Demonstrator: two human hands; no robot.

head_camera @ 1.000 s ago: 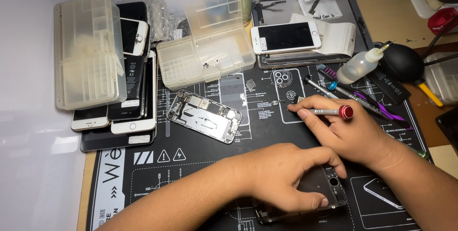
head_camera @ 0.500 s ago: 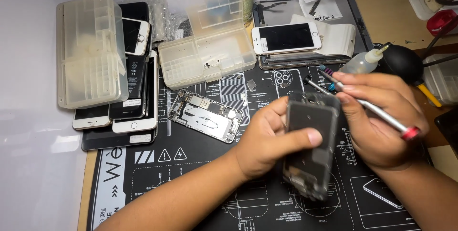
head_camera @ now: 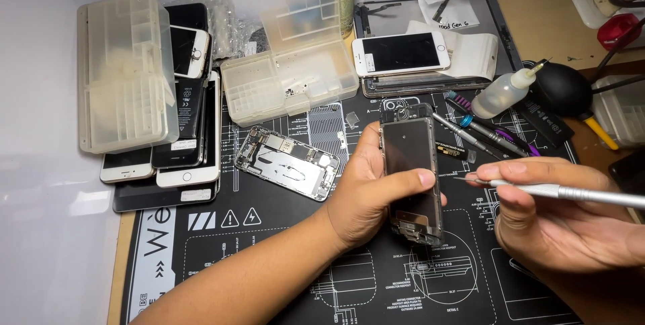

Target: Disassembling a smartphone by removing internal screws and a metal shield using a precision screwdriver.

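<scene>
black white-lined mat (head_camera: pixel 282 278), silver screwdriver (head_camera: pixel 571 194), translucent white boxes (head_camera: pixel 289 83)

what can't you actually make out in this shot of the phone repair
Head view only:
- Front of the phone screen panel: turned away, and the left hand covers its edge.
- Tip of the metal tool in the right hand: too thin to tell its type.
- Tool's far end: cut off by the right edge.
- Small parts in the clear parts box: too small.
- Lower phones in the stack: hidden by a plastic case.

White wall (head_camera: pixel 40 231); wooden desk (head_camera: pixel 551 26)
</scene>
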